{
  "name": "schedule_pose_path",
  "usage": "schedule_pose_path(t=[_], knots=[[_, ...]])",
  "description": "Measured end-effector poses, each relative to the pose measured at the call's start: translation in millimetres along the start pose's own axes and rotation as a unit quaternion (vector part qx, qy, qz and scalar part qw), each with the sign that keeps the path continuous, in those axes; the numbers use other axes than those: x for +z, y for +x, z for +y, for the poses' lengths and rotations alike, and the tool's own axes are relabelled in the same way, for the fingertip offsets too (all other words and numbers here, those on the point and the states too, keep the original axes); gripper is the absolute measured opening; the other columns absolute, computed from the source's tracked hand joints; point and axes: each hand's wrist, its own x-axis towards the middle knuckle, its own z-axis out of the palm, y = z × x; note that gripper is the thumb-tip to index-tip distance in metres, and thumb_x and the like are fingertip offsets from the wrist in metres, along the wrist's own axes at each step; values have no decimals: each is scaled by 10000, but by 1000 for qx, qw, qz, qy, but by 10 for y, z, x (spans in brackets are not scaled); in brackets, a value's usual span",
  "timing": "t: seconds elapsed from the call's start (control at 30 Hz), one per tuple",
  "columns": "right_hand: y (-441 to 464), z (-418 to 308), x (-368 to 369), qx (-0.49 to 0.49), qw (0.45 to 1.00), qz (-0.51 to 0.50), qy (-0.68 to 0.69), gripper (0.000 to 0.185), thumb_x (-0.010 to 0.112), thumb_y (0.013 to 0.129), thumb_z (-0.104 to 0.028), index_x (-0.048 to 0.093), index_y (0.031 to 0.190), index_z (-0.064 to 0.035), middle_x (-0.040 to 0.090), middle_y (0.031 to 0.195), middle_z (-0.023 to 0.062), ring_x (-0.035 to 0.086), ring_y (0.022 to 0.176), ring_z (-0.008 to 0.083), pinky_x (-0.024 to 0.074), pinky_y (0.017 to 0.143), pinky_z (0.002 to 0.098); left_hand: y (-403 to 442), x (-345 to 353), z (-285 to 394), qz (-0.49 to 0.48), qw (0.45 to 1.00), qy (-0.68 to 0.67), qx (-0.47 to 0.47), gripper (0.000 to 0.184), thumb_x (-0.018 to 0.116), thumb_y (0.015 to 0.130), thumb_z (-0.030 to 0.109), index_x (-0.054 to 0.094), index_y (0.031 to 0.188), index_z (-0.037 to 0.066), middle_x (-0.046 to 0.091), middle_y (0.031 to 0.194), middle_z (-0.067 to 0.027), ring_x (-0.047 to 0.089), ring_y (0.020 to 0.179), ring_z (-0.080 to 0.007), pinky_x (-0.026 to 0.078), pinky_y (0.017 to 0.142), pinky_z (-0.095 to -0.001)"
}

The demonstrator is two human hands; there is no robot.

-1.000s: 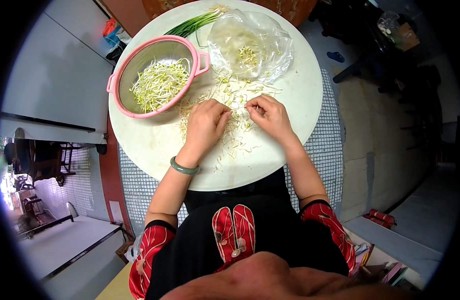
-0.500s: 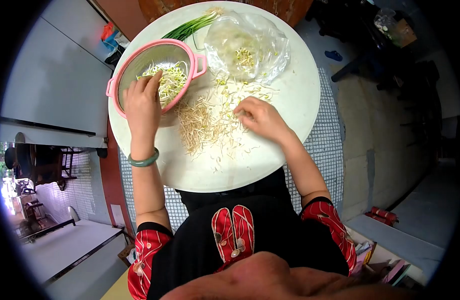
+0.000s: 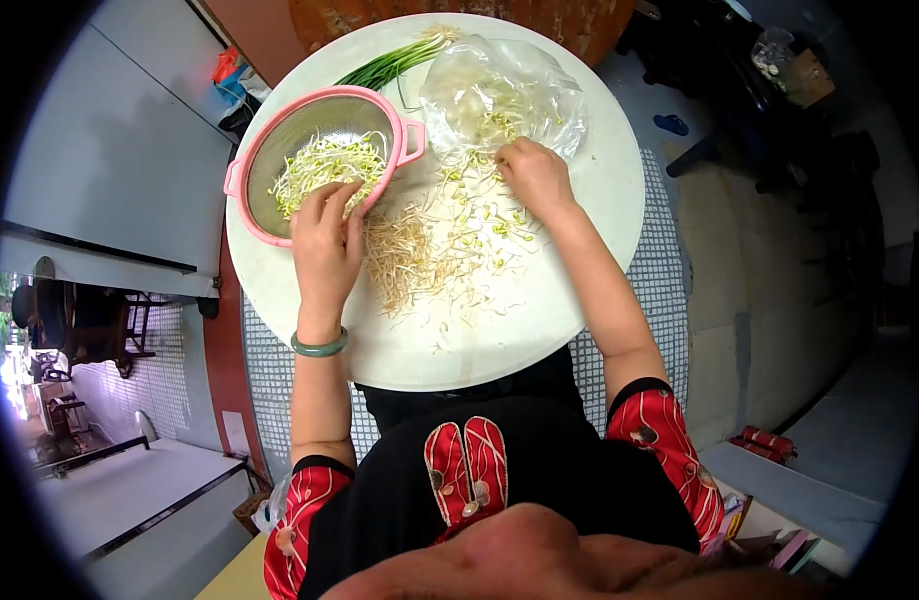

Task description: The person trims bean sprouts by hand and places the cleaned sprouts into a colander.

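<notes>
My left hand (image 3: 326, 240), a green bangle (image 3: 320, 344) at its wrist, is over the near rim of a pink colander (image 3: 241, 205). Its fingers are loosely curved and apart, with nothing visible in them. Inside the colander lies a heap of bean sprouts (image 3: 324, 165). My right hand (image 3: 535, 178) is at the mouth of a clear plastic bag (image 3: 554, 95), fingertips closed on bean sprouts (image 3: 471, 160) there. Loose sprouts with yellow-green heads (image 3: 501, 228) are scattered below that hand. A pile of thin brownish root ends (image 3: 404, 262) sits between my hands.
All this is on a round white table (image 3: 599, 270). A bunch of spring onions (image 3: 389, 64) lies at its far edge, behind the colander. A blue slipper (image 3: 670, 124) is on the floor to the right. White counters stand at the left.
My left hand has drawn back from the sprouts in the colander to its near rim. My right hand has moved up and away from me, from the loose sprouts to the bag's mouth.
</notes>
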Motion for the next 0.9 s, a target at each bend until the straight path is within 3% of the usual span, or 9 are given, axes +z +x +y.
schedule_pose_path(t=[0.17, 0.27, 0.37, 0.47, 0.53, 0.57, 0.67, 0.8, 0.9], knots=[[-9, -38, -99, 18, 999, -2, 48, 133, 625, 855, -131, 728, 937, -147, 616, 866, 71, 652, 841, 264, 532, 727, 401, 12, 92, 137, 2, 999, -31, 31, 265, 666, 848, 67, 673, 1113, 72, 639, 1087, -107, 593, 930, -284, 439, 809, -377], [6, 40, 12, -5, 1000, -16, 8, 133, 637, 849, -143, 731, 941, -165, 608, 875, 68, 647, 836, 265, 530, 733, 400, 3, 182, 228, -19, 998, -54, 24, 255, 667, 848, 67, 675, 1103, 69, 641, 1080, -109, 597, 944, -286, 438, 817, -381], [10, 5, -110, 6, 998, -10, 61, 144, 655, 850, -152, 735, 968, -173, 612, 896, 74, 643, 835, 270, 523, 742, 404, -43, 249, 253, -32, 996, -74, 38, 242, 658, 851, 58, 679, 1092, 59, 641, 1080, -119, 600, 966, -300, 455, 834, -387], [-86, -145, -316, 67, 974, -13, 214, 118, 683, 862, -137, 729, 970, -130, 599, 878, 54, 629, 794, 204, 507, 718, 334, -77, 268, 298, -69, 991, -110, 19, 224, 650, 857, 50, 681, 1080, 52, 645, 1059, -116, 604, 964, -304, 466, 846, -390], [-168, -236, -344, 115, 931, -11, 346, 111, 692, 884, -130, 716, 981, -83, 600, 874, 20, 590, 787, 133, 479, 706, 278, -91, 348, 310, -88, 988, -126, 36, 220, 651, 858, 46, 680, 1077, 46, 648, 1054, -112, 610, 946, -297, 481, 815, -383], [-212, -282, -357, 139, 902, -10, 409, 115, 697, 894, -127, 709, 987, -59, 600, 871, 3, 571, 784, 97, 466, 699, 251, -95, 380, 343, -131, 977, -170, 1, 238, 659, 868, 53, 676, 1105, 38, 652, 1048, -111, 616, 860, -256, 497, 729, -343], [-340, -469, -408, 229, 769, -74, 592, 139, 684, 926, -123, 687, 1005, -9, 608, 882, -34, 506, 785, 34, 424, 688, 194, -18, 447, 591, -144, 952, -264, -62, 283, 668, 875, 66, 667, 1157, 41, 656, 1046, -107, 596, 762, -213, 490, 660, -303], [-498, -586, -376, 232, 705, -134, 656, 117, 661, 947, -121, 659, 999, -17, 645, 888, -22, 529, 730, 31, 424, 636, 175, 0, 662, 644, -224, 902, -336, -150, 312, 665, 906, 83, 647, 1214, 34, 649, 1021, -49, 571, 753, -125, 485, 677, -280], [-542, -651, -334, 258, 645, -91, 714, 109, 661, 949, -125, 648, 980, -22, 648, 867, -20, 545, 711, 33, 428, 613, 177, -122, 833, 660, -270, 778, -509, -251, 399, 645, 932, 71, 552, 1307, -28, 634, 985, -34, 571, 783, -89, 487, 693, -239]])
